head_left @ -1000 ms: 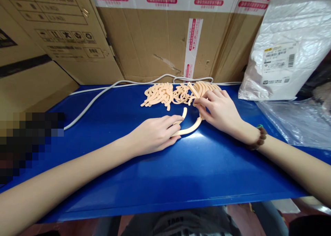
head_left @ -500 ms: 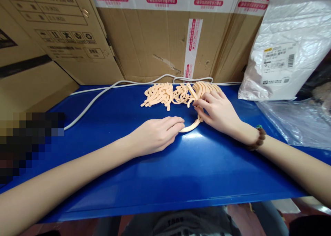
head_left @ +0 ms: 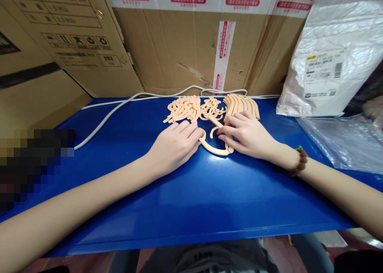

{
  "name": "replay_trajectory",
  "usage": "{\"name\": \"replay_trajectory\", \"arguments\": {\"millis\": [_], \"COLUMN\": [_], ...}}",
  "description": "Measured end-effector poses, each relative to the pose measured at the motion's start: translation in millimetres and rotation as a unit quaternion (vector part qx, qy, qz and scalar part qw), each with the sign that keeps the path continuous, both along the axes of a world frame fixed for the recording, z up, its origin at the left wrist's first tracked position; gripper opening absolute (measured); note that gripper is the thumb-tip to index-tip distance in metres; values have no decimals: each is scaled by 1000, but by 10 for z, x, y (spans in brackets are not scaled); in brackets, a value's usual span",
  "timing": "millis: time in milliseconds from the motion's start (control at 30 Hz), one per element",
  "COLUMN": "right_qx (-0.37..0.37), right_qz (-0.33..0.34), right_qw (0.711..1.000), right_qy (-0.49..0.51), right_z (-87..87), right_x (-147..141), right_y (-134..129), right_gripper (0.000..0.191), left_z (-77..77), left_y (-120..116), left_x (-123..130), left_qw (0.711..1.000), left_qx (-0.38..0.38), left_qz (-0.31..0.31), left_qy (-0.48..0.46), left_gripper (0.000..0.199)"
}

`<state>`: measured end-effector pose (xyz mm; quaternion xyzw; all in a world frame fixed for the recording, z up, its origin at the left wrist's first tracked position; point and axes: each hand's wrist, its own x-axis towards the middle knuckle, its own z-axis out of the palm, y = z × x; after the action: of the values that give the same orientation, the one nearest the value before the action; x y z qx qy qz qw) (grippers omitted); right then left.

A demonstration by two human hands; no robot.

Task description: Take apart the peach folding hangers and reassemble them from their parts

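The curved beige piece [head_left: 216,150] lay low over the blue table [head_left: 191,209], bowed toward 6 o'clock between the two hands. At its 9 o'clock, the left hand [head_left: 178,146] had its thumb and fingers closed on the near end. At 2 o'clock, the right hand [head_left: 248,133] was pinched, fingers drawn in on a flat beige strip [head_left: 216,121] that slanted out toward 11 o'clock; whether it also gripped the small hook-shaped piece [head_left: 211,133] beside its fingertips, I could not tell. The curved piece's other end met small parts beneath that hand.

Farther out, a heap of wavy pieces [head_left: 184,108] lay toward 11 o'clock, a tangle of thin pieces [head_left: 211,104] at 12 and a fanned row of arcs [head_left: 243,105] at 1. Behind them ran a white cable [head_left: 143,94], then a taped carton [head_left: 176,45]. A white parcel bag [head_left: 323,81] leaned at 2 o'clock, and a beaded bracelet [head_left: 300,162] circled the right wrist.
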<state>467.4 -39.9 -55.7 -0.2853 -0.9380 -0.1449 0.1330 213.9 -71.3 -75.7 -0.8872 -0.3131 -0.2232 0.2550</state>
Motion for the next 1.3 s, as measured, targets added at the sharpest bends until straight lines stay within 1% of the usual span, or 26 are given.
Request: {"name": "replay_trajectory", "arguments": {"millis": [100, 200, 367, 533, 667, 800, 900, 967, 1033, 1133, 1200, 1300], "right_qx": [-3, 4, 12, 14, 32, 61, 63, 58, 59, 58, 40, -2], "right_qz": [13, 43, 99, 120, 138, 156, 155, 146, 134, 130, 137, 144], "right_qw": [1000, 999, 994, 992, 990, 986, 986, 987, 989, 990, 990, 989], "right_qy": [-8, -25, -42, -36, -27, -23, -21, -21, -21, -18, -18, -22], "right_z": [-4, 2, 24, 16, -2, -4, 4, 9, 10, 3, -2, -7], "right_x": [-11, -28, -56, -81, -110, -145, -162, -163, -155, -140, -138, -148], "right_y": [-23, -45, -98, -141, -166, -211, -236, -237, -229, -219, -226, -257], "right_gripper": [41, 44, 35, 29, 26, 26, 25, 29, 37, 40, 35, 19], "left_z": [-17, -29, -9, 21, 36, 42, 22, -4, -33, -65, -72, -63], "left_y": [7, 4, -33, -65, -76, -78, -59, -34, -2, 53, 88, 125], "left_x": [-3, 1, 19, 23, 16, 25, 36, 34, 19, -20, -48, -82], "left_qw": [1000, 1000, 997, 988, 972, 948, 930, 922, 920, 931, 942, 956], "left_qx": [-9, -15, -63, -133, -203, -277, -324, -342, -342, -305, -275, -244], "left_qz": [1, 0, 4, 24, 38, 43, 23, 0, -35, -94, -116, -117], "left_qy": [-8, -18, -33, -74, -108, -149, -172, -184, -188, -175, -156, -116], "left_gripper": [10, 14, 18, 19, 19, 13, 12, 14, 17, 18, 19, 21]}}
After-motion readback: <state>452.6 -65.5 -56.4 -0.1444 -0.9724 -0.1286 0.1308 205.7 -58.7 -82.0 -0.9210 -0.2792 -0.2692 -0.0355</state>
